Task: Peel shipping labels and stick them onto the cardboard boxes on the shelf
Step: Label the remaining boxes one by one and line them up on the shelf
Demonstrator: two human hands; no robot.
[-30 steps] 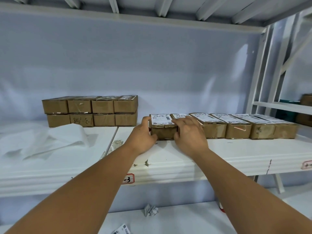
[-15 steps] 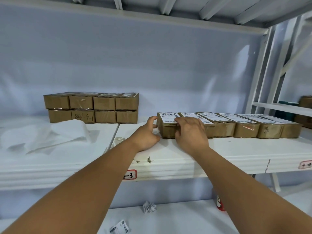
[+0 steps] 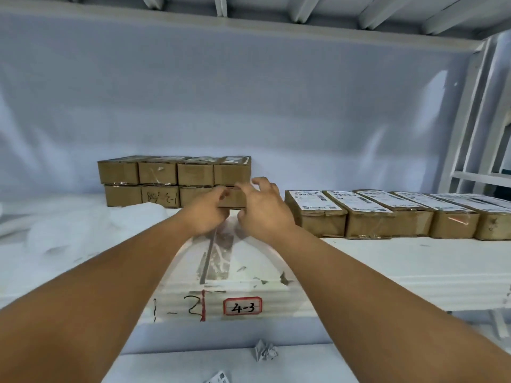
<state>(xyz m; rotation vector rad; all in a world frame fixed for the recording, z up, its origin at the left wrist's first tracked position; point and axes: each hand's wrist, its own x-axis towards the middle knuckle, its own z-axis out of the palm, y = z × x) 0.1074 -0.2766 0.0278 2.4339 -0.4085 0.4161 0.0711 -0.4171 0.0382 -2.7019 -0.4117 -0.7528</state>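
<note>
since the left grip (image 3: 206, 214) is curled onto the bottom-right box (image 3: 232, 199) of the unlabelled stack (image 3: 157, 172) by the back edge of the shelf (image 3: 387, 261) and the right grip (image 3: 262, 211) hangs half open beside it, i'd steady the box on top (image 3: 232, 170) while sliding it out level.

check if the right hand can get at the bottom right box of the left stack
Probably yes: the right hand is right by the bottom right box, fingers spread, with nothing between them. The box stacked on top may make pulling it out harder.
</note>
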